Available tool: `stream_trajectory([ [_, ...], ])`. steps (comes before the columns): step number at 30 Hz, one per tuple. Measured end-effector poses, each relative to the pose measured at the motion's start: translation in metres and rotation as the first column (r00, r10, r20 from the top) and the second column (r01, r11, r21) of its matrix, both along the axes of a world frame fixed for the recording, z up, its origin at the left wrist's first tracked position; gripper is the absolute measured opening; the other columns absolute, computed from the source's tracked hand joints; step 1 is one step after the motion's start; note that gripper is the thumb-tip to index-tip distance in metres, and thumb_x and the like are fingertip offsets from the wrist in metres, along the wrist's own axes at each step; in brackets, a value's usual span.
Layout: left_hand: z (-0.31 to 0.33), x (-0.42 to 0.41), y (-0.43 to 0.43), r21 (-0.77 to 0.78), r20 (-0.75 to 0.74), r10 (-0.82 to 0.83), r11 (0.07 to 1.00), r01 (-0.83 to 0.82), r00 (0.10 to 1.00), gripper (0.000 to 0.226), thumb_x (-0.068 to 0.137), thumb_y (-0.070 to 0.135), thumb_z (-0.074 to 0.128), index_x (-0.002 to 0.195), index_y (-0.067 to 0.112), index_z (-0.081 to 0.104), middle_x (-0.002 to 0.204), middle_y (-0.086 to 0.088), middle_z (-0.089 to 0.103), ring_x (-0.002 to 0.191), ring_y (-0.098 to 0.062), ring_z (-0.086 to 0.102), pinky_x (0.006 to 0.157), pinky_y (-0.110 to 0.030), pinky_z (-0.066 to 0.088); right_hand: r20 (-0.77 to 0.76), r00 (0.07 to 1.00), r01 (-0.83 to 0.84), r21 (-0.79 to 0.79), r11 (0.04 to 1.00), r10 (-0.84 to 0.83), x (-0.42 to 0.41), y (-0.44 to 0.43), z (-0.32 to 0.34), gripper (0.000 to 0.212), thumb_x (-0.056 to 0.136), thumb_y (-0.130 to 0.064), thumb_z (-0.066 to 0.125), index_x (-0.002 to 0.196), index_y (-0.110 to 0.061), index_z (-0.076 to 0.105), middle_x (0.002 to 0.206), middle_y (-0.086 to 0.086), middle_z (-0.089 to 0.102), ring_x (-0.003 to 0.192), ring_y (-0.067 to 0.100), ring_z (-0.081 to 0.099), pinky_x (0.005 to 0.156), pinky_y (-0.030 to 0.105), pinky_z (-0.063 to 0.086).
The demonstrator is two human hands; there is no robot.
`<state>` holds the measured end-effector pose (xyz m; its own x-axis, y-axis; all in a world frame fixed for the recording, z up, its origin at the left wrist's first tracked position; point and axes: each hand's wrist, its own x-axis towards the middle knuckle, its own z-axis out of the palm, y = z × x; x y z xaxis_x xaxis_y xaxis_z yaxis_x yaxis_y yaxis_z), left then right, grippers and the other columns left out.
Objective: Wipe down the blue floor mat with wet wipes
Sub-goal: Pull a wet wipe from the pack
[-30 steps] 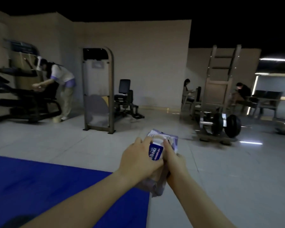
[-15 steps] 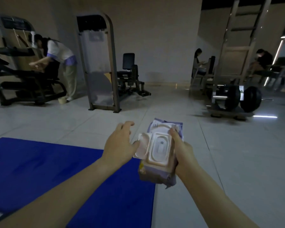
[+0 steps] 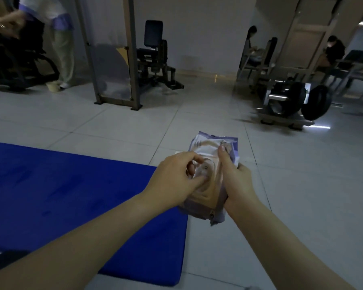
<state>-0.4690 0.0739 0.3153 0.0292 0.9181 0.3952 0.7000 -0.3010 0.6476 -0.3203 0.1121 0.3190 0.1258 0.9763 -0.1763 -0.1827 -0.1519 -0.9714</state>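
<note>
Half a second ago my left hand (image 3: 176, 176) hung open just left of the wet wipes pack (image 3: 214, 146). Now it is back on the pack's face, thumb and fingers curled over the opening. My view has tipped down, so the blue floor mat (image 3: 71, 195) fills more of the lower left.

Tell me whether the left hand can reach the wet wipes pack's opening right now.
Likely yes: the left hand has its fingertips right at the opening on the wet wipes pack, and the right hand grips the pack along its right side, beside the opening, not over it.
</note>
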Motion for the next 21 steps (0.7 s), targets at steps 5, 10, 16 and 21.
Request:
stream_trajectory([
  [5,-0.005,0.003,0.003,-0.124,0.145,0.057,0.992,-0.039,0.988,0.012,0.093,0.03,0.072,0.103,0.029,0.066,0.075,0.006,0.063,0.064,-0.002,0.058,0.058,-0.015,0.044,0.024,0.999,0.023,-0.006,1.0,-0.023,-0.006,0.001,-0.002,0.035,0.091,-0.052,0.068,0.095,-0.017,0.068,0.083,0.004,0.076,0.076,0.022,0.074,0.064,0.032,0.057],
  [10,-0.003,-0.003,0.001,-0.207,0.291,0.086,0.978,-0.025,0.953,0.008,0.09,0.019,0.075,0.092,0.025,0.069,0.075,0.006,0.065,0.066,0.0,0.06,0.063,-0.016,0.051,0.055,0.998,-0.011,0.036,0.999,0.009,-0.01,-0.005,-0.001,0.031,0.091,-0.051,0.068,0.09,-0.019,0.067,0.07,-0.001,0.074,0.071,0.019,0.073,0.064,0.033,0.058],
  [16,-0.004,-0.006,-0.014,-0.025,-0.051,0.092,0.995,-0.093,0.994,0.005,0.096,0.028,0.067,0.099,0.026,0.064,0.081,0.01,0.063,0.079,-0.007,0.06,0.072,-0.029,0.055,0.064,0.997,-0.057,0.055,0.997,0.053,-0.011,-0.015,-0.001,0.034,0.091,-0.05,0.068,0.092,-0.016,0.07,0.075,0.001,0.077,0.074,0.021,0.075,0.064,0.033,0.059],
  [21,-0.003,-0.007,-0.017,-0.069,0.014,0.111,0.992,-0.109,0.994,0.003,0.097,0.025,0.067,0.094,0.026,0.065,0.083,0.012,0.063,0.077,-0.005,0.059,0.07,-0.024,0.052,0.105,0.993,-0.07,0.095,0.993,0.06,-0.013,-0.019,-0.001,0.03,0.092,-0.049,0.067,0.089,-0.019,0.068,0.074,-0.001,0.076,0.066,0.014,0.073,0.064,0.031,0.059],
])
